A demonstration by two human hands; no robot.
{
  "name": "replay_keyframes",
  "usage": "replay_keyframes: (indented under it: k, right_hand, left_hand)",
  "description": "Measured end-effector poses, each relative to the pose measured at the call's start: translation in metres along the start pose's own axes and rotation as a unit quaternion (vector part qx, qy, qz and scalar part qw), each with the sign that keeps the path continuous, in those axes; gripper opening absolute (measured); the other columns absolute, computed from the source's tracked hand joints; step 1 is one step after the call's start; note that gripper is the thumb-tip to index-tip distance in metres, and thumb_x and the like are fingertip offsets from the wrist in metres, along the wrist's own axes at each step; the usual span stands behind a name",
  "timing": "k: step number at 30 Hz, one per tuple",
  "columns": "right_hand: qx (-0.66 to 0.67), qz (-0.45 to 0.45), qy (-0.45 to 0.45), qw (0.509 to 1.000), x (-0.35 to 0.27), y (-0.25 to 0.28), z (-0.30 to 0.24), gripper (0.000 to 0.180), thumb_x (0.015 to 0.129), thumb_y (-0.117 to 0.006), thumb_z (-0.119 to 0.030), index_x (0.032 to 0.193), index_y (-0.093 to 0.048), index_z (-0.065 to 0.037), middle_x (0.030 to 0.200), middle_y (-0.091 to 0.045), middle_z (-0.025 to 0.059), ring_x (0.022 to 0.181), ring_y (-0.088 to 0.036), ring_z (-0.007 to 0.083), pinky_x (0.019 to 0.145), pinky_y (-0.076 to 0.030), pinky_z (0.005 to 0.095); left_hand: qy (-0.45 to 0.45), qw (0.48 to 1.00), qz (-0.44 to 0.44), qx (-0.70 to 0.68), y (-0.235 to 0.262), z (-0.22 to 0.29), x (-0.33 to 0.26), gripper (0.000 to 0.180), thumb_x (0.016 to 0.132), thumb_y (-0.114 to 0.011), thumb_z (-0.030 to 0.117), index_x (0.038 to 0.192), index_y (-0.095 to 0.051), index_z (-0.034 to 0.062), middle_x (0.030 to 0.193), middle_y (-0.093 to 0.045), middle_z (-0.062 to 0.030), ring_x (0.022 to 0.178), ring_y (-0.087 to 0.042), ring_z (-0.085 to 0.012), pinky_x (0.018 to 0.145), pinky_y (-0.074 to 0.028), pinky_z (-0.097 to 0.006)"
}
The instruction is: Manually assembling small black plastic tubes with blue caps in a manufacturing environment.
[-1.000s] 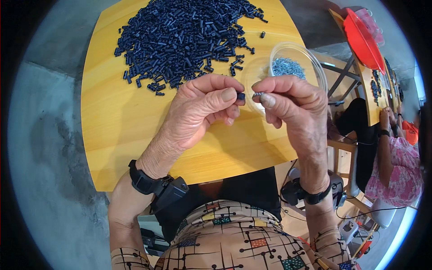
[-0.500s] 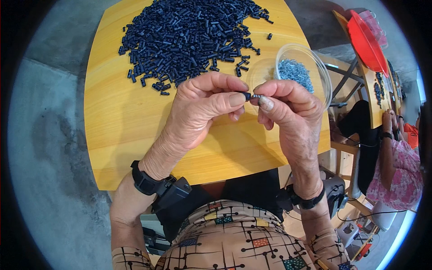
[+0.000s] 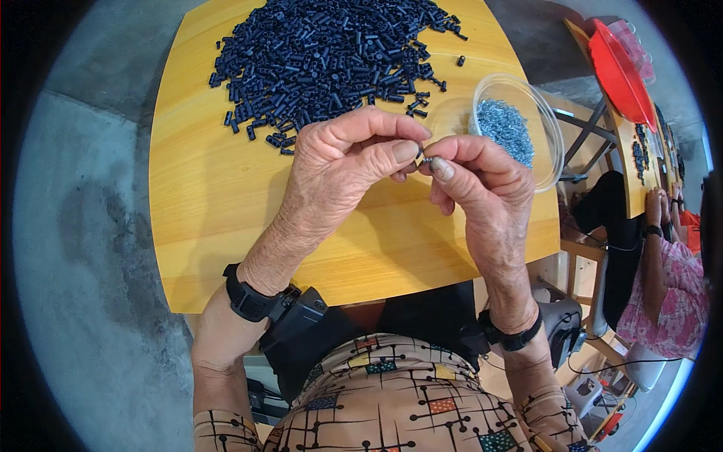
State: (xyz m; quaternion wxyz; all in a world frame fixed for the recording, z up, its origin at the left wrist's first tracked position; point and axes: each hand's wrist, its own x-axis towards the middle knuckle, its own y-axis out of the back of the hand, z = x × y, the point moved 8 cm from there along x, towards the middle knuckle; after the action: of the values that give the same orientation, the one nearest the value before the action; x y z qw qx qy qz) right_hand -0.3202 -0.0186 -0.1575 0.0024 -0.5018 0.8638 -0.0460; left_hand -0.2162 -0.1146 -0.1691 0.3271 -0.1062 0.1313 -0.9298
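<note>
Above the middle of the table my left hand (image 3: 354,151) pinches a small black plastic tube between thumb and forefinger; the fingers cover most of it. My right hand (image 3: 474,173) comes up against it from the right, thumb and forefinger closed on a small silvery screw (image 3: 425,160). The screw meets the end of the tube; how deep it sits is hidden. Behind my hands a large heap of black plastic tubes (image 3: 324,60) spreads over the far part of the table. Right of the heap, a clear round tub (image 3: 553,124) holds many small silvery screws (image 3: 504,129).
All this is on a yellow wooden table (image 3: 218,241) with curved edges. One stray black tube (image 3: 461,61) lies apart from the heap. At the right, another person (image 3: 655,294) sits by a second table (image 3: 635,197), with a red basin (image 3: 621,71) near its far end.
The tube's black end no longer shows between my hands; my left fingers have closed in toward the right fingertips. The whole view has shifted slightly.
</note>
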Motion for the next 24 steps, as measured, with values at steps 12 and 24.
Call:
replay_keyframes:
  k: [12,24]
  right_hand:
    - [-0.018,0.027,0.022,0.999,-0.004,-0.002,-0.002,0.012,0.082,-0.065,-0.002,0.093,-0.065,0.001,0.076,-0.063,0.0013,0.062,-0.055,0.0047,0.052,-0.043,0.0169]
    - [-0.162,0.001,0.114,0.98,-0.035,-0.005,-0.012,0.008,0.08,-0.067,0.0,0.088,-0.066,0.0,0.078,-0.065,0.0022,0.067,-0.057,0.0065,0.056,-0.046,0.0214]
  left_hand:
    - [0.07,0.994,0.001,-0.081,0.0,-0.008,0.002,0.032,0.078,-0.068,0.003,0.108,-0.059,-0.0009,0.084,-0.065,-0.0066,0.069,-0.064,-0.013,0.064,-0.055,-0.023]
    - [0.082,0.995,0.055,0.022,-0.01,0.003,-0.044,0.027,0.08,-0.064,-0.004,0.107,-0.059,-0.0016,0.087,-0.064,-0.0064,0.082,-0.062,-0.0111,0.074,-0.053,-0.023]
